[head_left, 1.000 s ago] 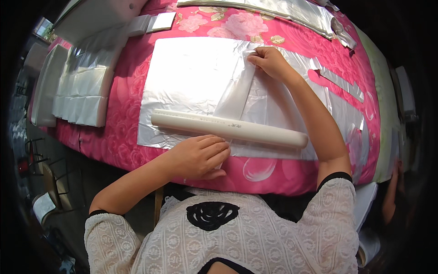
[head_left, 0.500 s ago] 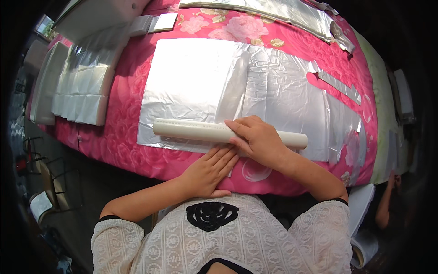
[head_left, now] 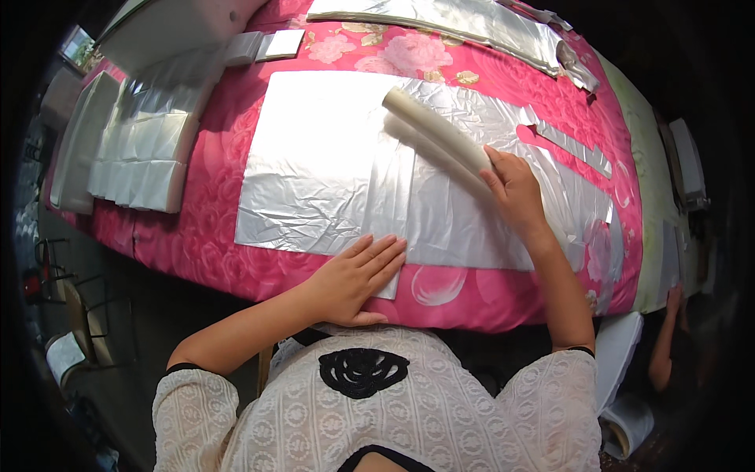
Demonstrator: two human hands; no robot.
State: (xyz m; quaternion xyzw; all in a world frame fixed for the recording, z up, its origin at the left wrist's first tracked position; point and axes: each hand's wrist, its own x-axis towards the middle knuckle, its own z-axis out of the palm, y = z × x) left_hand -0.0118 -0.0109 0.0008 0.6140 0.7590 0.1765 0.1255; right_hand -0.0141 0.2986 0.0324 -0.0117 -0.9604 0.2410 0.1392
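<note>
My right hand is closed around the near right end of a white plastic pipe. The pipe slants over the sheets, its other end pointing to the far left. Beneath it lies a wrinkled, silvery-white plastic film, bright with glare on its left half. A folded strip runs down the film's middle, with a thinner greyish stretch on the right. My left hand lies flat, fingers stretched, on the near end of that strip by the table's front edge. It holds nothing.
A pink flowered cloth covers the table. Stacked clear plastic packets stand at the left beside a white box-like thing. Long folded silver film lies along the back. Another person's arm shows at the lower right.
The pipe has swung from lying crosswise near the front edge to a slant farther back. My right hand moved right and away from me with it; the left stayed nearly in place.
</note>
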